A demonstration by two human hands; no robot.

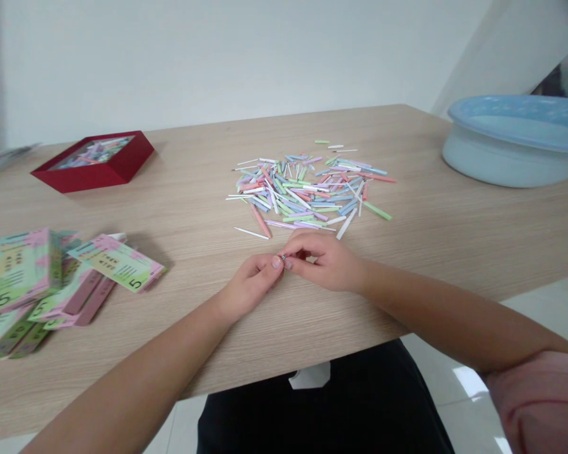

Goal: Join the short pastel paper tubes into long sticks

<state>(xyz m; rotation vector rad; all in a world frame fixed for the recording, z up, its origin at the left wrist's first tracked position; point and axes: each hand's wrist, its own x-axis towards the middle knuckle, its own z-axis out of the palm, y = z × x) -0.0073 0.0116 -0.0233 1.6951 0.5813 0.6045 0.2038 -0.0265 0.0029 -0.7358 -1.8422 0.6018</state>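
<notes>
My left hand (258,280) and my right hand (324,260) meet above the near part of the table, fingertips touching. Both pinch one small grey, metal-looking piece (283,257) between thumbs and fingers; most of it is hidden, so its exact kind does not show. Just beyond my hands spreads a pile of pastel pen parts (307,195): short tubes in green, blue, purple, coral and white, with thin white sticks like refills among them. A coral tube (260,221) and a white tube (347,223) lie closest to my fingers.
Pink and green printed boxes (118,261) marked 5 are heaped at the left on the wooden table (194,208). Behind them, a red box (94,178) holds more pastel pieces. A light blue basin (502,157) stands at the right edge. The wall closes off the back.
</notes>
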